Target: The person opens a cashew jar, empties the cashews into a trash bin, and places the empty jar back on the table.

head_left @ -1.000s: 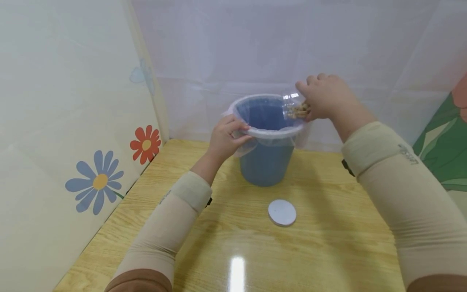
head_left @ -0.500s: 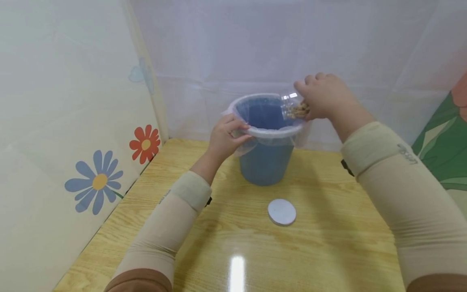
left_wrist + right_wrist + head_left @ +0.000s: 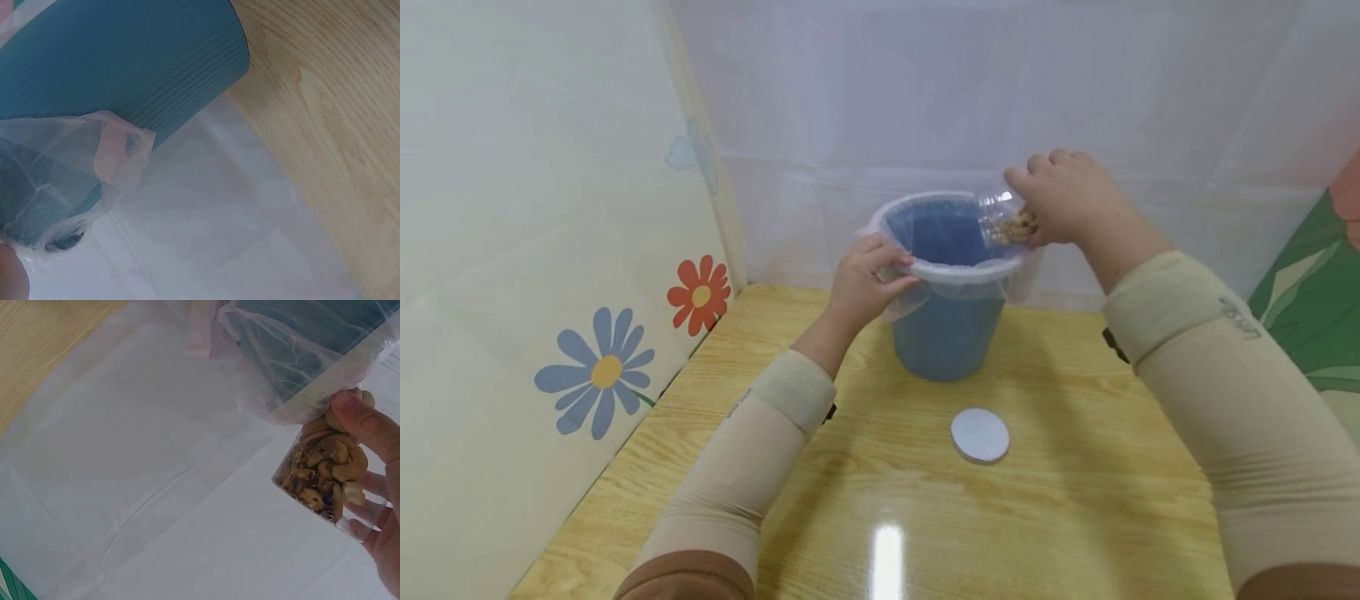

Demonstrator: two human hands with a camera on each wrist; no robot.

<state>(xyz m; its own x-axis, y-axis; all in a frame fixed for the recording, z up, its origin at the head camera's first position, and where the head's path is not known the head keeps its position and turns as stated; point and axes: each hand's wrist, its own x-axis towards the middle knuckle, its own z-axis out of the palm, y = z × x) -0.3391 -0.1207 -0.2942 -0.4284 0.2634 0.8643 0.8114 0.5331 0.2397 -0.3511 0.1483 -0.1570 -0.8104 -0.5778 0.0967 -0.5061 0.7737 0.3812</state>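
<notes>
A blue trash bin (image 3: 947, 342) stands upright on the table, lined with a thin clear plastic bag (image 3: 44, 169) folded over its white rim. My left hand (image 3: 863, 282) pinches the near-left part of the rim and the bag, thumb outside and fingers over the edge. In my right hand (image 3: 1067, 200) is a clear plastic jar (image 3: 997, 202), tipped on its side with its mouth at the bin's right rim. Cashew nuts (image 3: 331, 465), some with dark patches, lie in the jar in the right wrist view. The bin's bottom is hard to make out.
On the wood-grain table (image 3: 850, 517), in front of the bin, lies a round white lid (image 3: 980, 435). A pale sheet (image 3: 880, 100) hangs close behind the bin. At the left is a flower-printed panel (image 3: 490, 250).
</notes>
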